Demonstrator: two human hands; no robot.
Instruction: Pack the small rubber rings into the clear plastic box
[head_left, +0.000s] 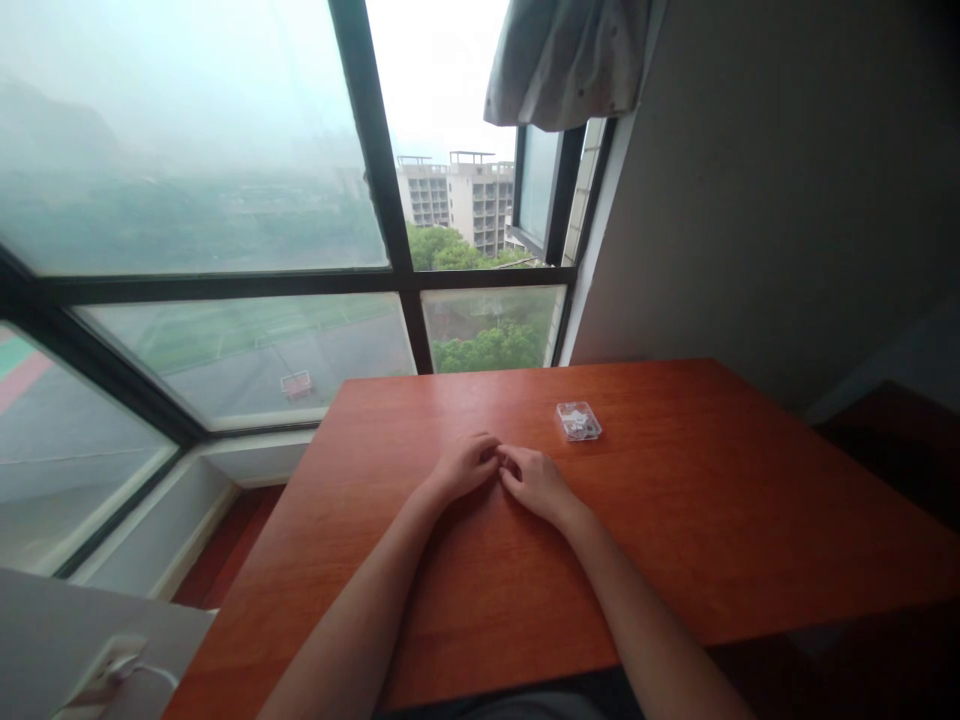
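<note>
Both forearms reach over a reddish-brown wooden table (675, 520). My left hand (469, 465) rests on its surface with the fingers curled inward. Fingertip to fingertip with it, my right hand (534, 478) is curled in the same way. The fingers hide whatever may lie between them, so I cannot make out an object there. Just beyond my right hand, a small clear plastic box (578, 422) sits on the table with small pale and dark items inside.
Large dark-framed windows (225, 285) stand behind and left of the table. A grey curtain (570, 65) hangs above an outward-open pane. The wall (750, 200) rises at the right. A socket with a plugged-in white cable (124, 665) is at the lower left.
</note>
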